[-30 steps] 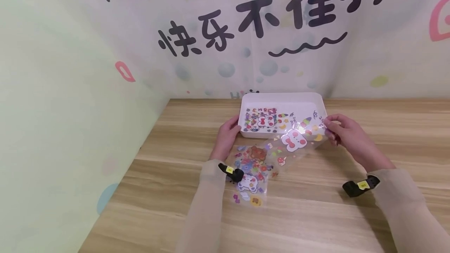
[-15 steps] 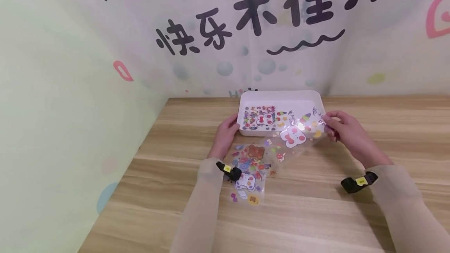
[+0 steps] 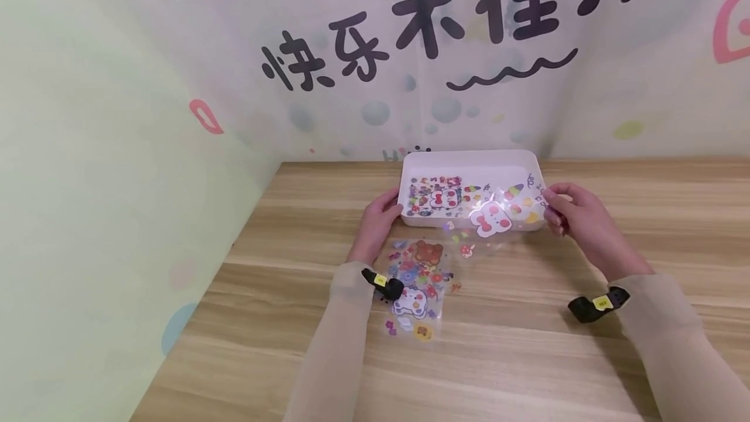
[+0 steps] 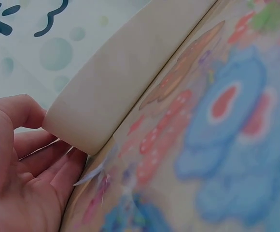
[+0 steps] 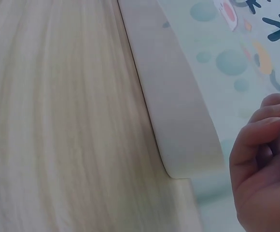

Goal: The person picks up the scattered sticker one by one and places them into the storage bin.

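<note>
pinching the floppy, light sticker sheet (image 3: 495,217) by its edge, my right hand (image 3: 577,220) grips; left hand (image 3: 377,223) seemingly steadies the tray (image 3: 469,161).

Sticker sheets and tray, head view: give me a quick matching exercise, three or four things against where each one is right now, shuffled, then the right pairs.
Things:
1. white tray
2. clear sticker sheet with a white bow face
3. sticker sheet with a brown bear
4. sticker sheet with a red bow

Places:
A. flat on the wooden table, in front of the tray
B. lying inside the tray
C. pinched by the right hand, over the tray's front edge
D. held at its corner by the left hand

Pairs: 1-D, 2-C, 3-A, 4-B
</note>
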`<move>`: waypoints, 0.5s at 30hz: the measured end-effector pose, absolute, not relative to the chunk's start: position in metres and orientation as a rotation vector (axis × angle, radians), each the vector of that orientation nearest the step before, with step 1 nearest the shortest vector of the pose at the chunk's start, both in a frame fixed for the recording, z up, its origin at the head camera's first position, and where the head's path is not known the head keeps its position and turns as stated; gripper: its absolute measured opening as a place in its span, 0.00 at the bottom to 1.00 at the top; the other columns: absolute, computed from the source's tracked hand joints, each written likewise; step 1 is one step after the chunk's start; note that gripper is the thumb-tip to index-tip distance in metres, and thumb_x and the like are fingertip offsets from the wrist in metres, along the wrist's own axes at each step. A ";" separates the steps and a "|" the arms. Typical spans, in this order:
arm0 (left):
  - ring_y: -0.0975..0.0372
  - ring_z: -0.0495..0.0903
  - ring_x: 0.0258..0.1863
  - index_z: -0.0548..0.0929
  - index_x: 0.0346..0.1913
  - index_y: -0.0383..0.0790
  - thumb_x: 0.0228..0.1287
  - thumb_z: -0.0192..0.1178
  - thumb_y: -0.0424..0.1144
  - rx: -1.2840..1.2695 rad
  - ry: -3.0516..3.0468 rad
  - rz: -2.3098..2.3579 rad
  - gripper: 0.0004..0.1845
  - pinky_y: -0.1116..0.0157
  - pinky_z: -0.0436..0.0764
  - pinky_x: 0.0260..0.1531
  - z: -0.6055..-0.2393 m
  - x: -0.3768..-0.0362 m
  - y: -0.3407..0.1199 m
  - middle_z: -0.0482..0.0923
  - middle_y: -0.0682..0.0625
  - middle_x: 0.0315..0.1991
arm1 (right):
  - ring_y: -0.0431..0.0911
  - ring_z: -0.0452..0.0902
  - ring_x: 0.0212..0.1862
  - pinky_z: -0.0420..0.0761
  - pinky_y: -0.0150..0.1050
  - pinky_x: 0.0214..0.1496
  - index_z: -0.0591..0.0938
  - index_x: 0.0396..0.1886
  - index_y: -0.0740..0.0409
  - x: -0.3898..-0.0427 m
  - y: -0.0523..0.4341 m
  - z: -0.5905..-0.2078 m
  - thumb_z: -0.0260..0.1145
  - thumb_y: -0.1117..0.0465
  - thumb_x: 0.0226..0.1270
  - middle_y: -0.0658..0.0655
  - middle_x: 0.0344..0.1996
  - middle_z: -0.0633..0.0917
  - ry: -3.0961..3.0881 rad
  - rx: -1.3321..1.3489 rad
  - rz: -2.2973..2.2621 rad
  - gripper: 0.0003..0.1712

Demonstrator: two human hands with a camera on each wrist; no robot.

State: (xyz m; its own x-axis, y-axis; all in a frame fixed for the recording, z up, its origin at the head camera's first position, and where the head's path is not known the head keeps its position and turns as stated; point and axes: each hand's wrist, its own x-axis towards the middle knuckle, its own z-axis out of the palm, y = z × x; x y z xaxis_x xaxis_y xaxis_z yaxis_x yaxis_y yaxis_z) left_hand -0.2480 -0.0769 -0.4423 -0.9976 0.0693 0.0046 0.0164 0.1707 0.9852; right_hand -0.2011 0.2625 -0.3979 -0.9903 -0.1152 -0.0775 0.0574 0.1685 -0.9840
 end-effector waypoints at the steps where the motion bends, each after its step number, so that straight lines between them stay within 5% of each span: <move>1: 0.61 0.67 0.57 0.66 0.63 0.43 0.63 0.51 0.37 0.085 2.373 2.002 0.24 0.68 0.70 0.53 -0.444 -0.249 -0.077 0.68 0.49 0.59 | 0.42 0.65 0.22 0.71 0.36 0.23 0.62 0.47 0.62 -0.201 0.262 -0.398 0.50 0.45 0.65 0.50 0.19 0.69 2.287 -0.048 -1.951 0.25; 15: 0.63 0.67 0.57 0.65 0.63 0.44 0.64 0.50 0.37 0.071 2.380 1.993 0.24 0.68 0.69 0.54 -0.447 -0.251 -0.076 0.68 0.50 0.59 | 0.42 0.68 0.23 0.73 0.31 0.23 0.64 0.48 0.59 -0.204 0.262 -0.402 0.53 0.45 0.62 0.51 0.21 0.73 2.158 0.057 -2.075 0.25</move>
